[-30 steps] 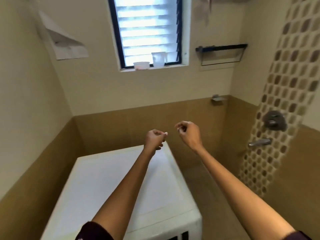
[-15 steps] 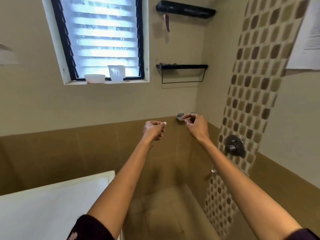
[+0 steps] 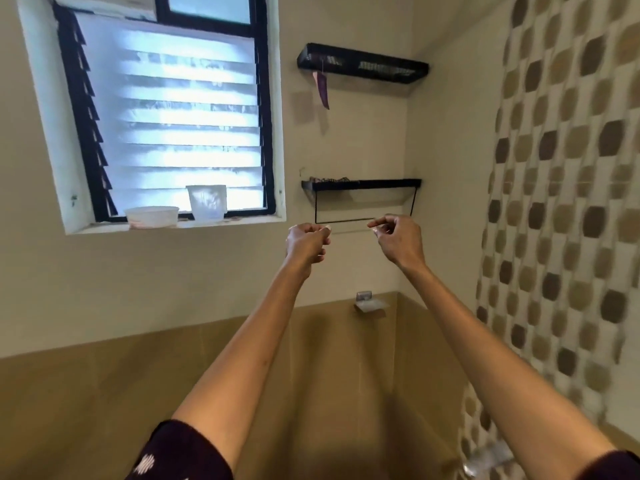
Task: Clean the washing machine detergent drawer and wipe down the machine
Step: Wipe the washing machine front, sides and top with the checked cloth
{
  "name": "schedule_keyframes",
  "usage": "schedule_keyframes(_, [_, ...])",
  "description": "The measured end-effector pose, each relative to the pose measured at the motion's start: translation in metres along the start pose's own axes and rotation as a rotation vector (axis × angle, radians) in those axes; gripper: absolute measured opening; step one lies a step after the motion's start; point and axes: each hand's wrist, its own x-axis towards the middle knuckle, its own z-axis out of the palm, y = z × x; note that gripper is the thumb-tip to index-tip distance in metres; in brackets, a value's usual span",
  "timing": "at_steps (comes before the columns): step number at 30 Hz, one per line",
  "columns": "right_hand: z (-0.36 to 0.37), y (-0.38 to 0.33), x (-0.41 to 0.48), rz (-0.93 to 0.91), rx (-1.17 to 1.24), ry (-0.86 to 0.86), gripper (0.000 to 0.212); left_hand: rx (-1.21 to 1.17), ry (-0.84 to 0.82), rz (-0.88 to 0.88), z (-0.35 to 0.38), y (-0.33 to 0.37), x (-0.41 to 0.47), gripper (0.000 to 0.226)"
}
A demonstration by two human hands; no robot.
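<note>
Head view, looking up at a bathroom corner. Two bare arms rise from the bottom edge to the middle of the frame. The left hand (image 3: 306,242) and the right hand (image 3: 398,239) are raised side by side but apart. Each is curled closed, thumb meeting forefinger, with nothing visible in the pinch. Whether either holds something very thin cannot be told. The washing machine and its drawer are not in the frame.

Judged from this, the main risk is working without sight of the machine. With the view tilted upward, a reach down for the drawer would be blind and could miss or knock it. No cloth is in view, so wiping cannot begin yet.

Just above the hands hangs the thin wire rail of the lower shelf (image 3: 360,184). A further lift could catch the knuckles on it. An upper shelf (image 3: 362,64) sits higher, with a purple tag (image 3: 322,90) dangling below it. At upper left is a louvred window (image 3: 166,116). A bowl (image 3: 151,215) and a cup (image 3: 206,202) stand on its sill, left of the left hand. A small wall bracket (image 3: 369,303) sits between the forearms. Patterned tiles (image 3: 554,202) run down the right side.
</note>
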Motion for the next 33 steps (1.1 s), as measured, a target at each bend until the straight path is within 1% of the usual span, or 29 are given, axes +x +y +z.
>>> schedule_keyframes(2, [0.014,0.008,0.033,-0.001,-0.006,-0.011,0.016,0.037,0.037,0.019,0.004,0.002,0.039,0.017])
schedule_keyframes(4, [0.029,0.016,0.069,-0.002,-0.011,-0.022,0.016,0.070,0.069,0.038,0.010,0.003,0.079,0.012])
schedule_keyframes(6, [0.042,0.026,0.106,-0.007,-0.014,-0.027,0.016,0.122,0.099,0.075,0.017,0.001,0.117,0.016])
schedule_keyframes(9, [0.060,0.035,0.155,-0.049,-0.004,-0.047,0.016,0.190,0.141,0.121,0.029,-0.002,0.168,0.015])
schedule_keyframes(11, [0.073,0.045,0.192,-0.081,0.001,-0.056,0.016,0.233,0.183,0.158,0.042,-0.006,0.204,0.018])
schedule_keyframes(14, [0.091,0.059,0.240,-0.114,0.002,-0.081,0.017,0.347,0.257,0.231,0.059,-0.007,0.251,0.020])
schedule_keyframes(17, [0.107,0.074,0.286,-0.139,0.015,-0.104,0.018,0.538,0.330,0.236,0.079,-0.004,0.300,0.034])
schedule_keyframes(19, [0.117,0.084,0.312,-0.150,0.015,-0.126,0.019,0.734,0.360,0.199,0.092,-0.001,0.330,0.050])
schedule_keyframes(21, [0.126,0.095,0.333,-0.164,0.009,-0.151,0.018,0.891,0.329,0.165,0.103,0.001,0.356,0.056])
schedule_keyframes(25, [0.137,0.112,0.356,-0.198,0.023,-0.171,0.018,1.053,0.202,0.115,0.110,-0.006,0.401,0.051])
schedule_keyframes(27, [0.142,0.116,0.361,-0.215,0.029,-0.176,0.018,1.053,0.152,0.147,0.107,-0.006,0.409,0.040])
schedule_keyframes(29, [0.146,0.117,0.365,-0.224,0.050,-0.175,0.018,0.962,0.150,0.199,0.104,-0.002,0.412,0.026])
schedule_keyframes(31, [0.150,0.116,0.366,-0.224,0.073,-0.177,0.018,0.826,0.220,0.264,0.103,0.001,0.410,0.019])
schedule_keyframes(33, [0.156,0.114,0.365,-0.241,0.097,-0.152,0.017,0.650,0.329,0.384,0.105,0.004,0.406,0.017])
